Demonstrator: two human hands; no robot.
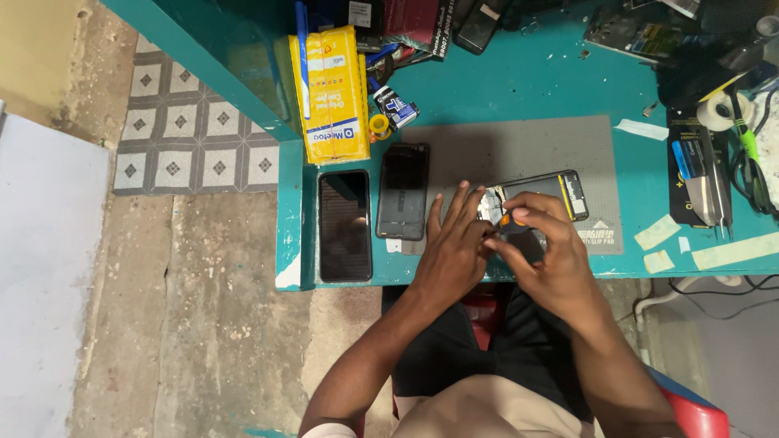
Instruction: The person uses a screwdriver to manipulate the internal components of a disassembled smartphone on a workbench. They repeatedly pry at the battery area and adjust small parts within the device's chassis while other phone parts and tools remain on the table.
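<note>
Hands over an opened phone

Fingertips of the right hand [545, 251] pinch a small tool with an orange collar [513, 219], its tip set down on the opened black smartphone with its insides showing [545, 193]. The left hand [456, 247] rests beside it, fingers spread and loose, holding nothing, its tips touching the phone's near end.

Under the phone lies a grey rectangular work mat [519, 150], spread on a teal-painted bench [535, 89]. Just beyond the left hand sits a black phone back panel [403, 191], half on the mat, and next to that a dark glass-fronted smartphone [345, 225]. Farther off from the grip stands a yellow cardboard box [330, 93]. Well out past the right hand lie metal tweezers on a black card [702, 182] and a roll of white tape [717, 111].
</note>
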